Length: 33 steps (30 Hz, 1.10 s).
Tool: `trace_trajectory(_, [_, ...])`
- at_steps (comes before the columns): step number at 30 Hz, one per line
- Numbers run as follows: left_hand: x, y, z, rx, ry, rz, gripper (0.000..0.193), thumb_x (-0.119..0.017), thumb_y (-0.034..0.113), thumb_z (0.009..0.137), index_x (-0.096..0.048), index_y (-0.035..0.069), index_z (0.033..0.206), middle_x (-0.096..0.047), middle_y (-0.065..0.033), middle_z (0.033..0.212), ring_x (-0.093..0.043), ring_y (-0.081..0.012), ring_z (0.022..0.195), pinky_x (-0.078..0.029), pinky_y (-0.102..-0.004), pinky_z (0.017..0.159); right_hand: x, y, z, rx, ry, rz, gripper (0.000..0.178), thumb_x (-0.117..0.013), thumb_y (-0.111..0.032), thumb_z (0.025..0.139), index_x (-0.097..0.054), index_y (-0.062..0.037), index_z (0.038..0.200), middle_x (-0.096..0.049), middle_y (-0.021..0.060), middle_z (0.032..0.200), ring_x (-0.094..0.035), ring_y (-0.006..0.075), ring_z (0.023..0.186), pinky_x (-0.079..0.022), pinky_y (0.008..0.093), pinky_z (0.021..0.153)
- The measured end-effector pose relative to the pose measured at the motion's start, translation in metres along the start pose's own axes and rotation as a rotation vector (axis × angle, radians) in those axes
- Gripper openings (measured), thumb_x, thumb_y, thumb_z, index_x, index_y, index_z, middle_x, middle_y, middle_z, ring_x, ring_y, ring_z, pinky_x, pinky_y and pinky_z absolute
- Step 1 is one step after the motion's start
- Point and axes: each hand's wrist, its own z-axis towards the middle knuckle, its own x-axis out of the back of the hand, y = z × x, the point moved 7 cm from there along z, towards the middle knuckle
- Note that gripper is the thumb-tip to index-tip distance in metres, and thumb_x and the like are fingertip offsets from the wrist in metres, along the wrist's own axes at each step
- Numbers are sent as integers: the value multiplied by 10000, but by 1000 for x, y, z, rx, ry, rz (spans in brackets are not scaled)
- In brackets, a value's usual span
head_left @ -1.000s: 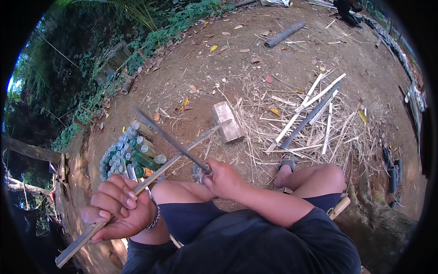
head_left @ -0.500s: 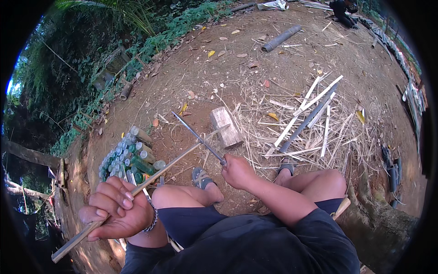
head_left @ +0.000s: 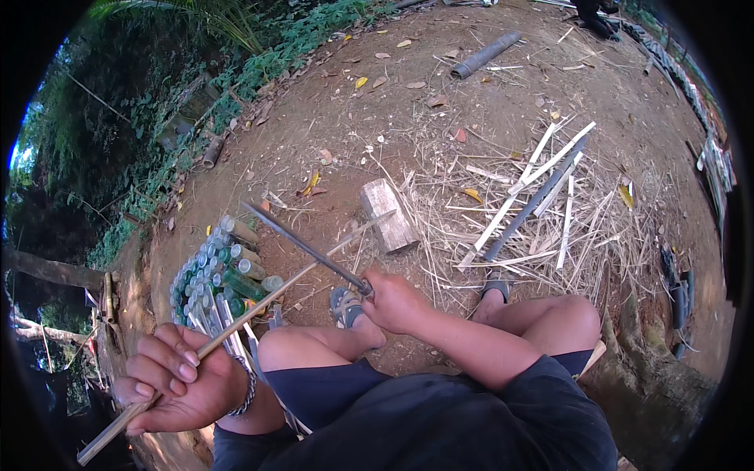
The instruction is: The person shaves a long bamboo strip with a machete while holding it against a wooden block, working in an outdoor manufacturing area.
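Observation:
My left hand point(head_left: 177, 377), with a braided bracelet at its wrist, is closed around a long thin bamboo strip point(head_left: 267, 301). The strip slants up to the right, its far end over a squared wood block point(head_left: 389, 217) on the ground. In my right hand point(head_left: 395, 301) is the handle of a long knife point(head_left: 302, 248), whose narrow dark blade points up and to the left. The blade crosses the strip between my two hands; whether it bites into the bamboo I cannot tell.
Several glass bottles point(head_left: 239, 269) lie stacked at left. Split bamboo strips point(head_left: 542, 188) and shavings litter the ground ahead on the right. Farther off lies a bamboo tube point(head_left: 485, 55). A person in dark clothes point(head_left: 594, 17) is at the far right, and a tree root point(head_left: 640, 353) is near my right leg.
My right hand and the knife have moved left and toward me along the strip, and the blade looks broader. My left hand has shifted slightly down and left with the strip.

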Motion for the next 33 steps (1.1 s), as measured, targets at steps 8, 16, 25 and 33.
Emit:
trace_trajectory(8, [8, -21, 11, 20, -2, -23, 400, -545, 479, 929, -504, 97, 819, -361, 35, 550, -383, -85, 502, -311, -221, 480, -6, 130, 40, -238, -1, -121, 250, -577, -161, 814, -560, 2, 1002, -646, 258, 904, -635, 418, 869, -495, 496, 791])
trace_trajectory(16, [30, -40, 36, 60, 34, 13, 353, -607, 416, 902, -517, 92, 795, -381, 42, 563, -391, -73, 512, -330, -201, 503, -30, 268, 70, -503, -95, -149, 256, -563, -147, 831, -609, 11, 1027, -657, 256, 959, -642, 400, 913, -506, 471, 821])
trace_trajectory(25, [45, -50, 58, 101, 32, 45, 349, -616, 390, 894, -536, 75, 764, -411, 30, 548, -395, -91, 529, -314, -223, 532, -38, 265, 89, -458, -26, -132, 288, -595, -188, 798, -629, 4, 1010, -651, 264, 965, -643, 396, 912, -506, 456, 806])
trace_trajectory(33, [67, -44, 52, 114, 157, 137, 428, -516, 489, 934, -521, 72, 837, -406, 7, 631, -406, -112, 582, -337, -268, 564, -70, 326, 75, -817, -22, 694, 231, -677, -163, 745, -652, 15, 889, -677, 205, 840, -670, 314, 708, -529, 389, 701])
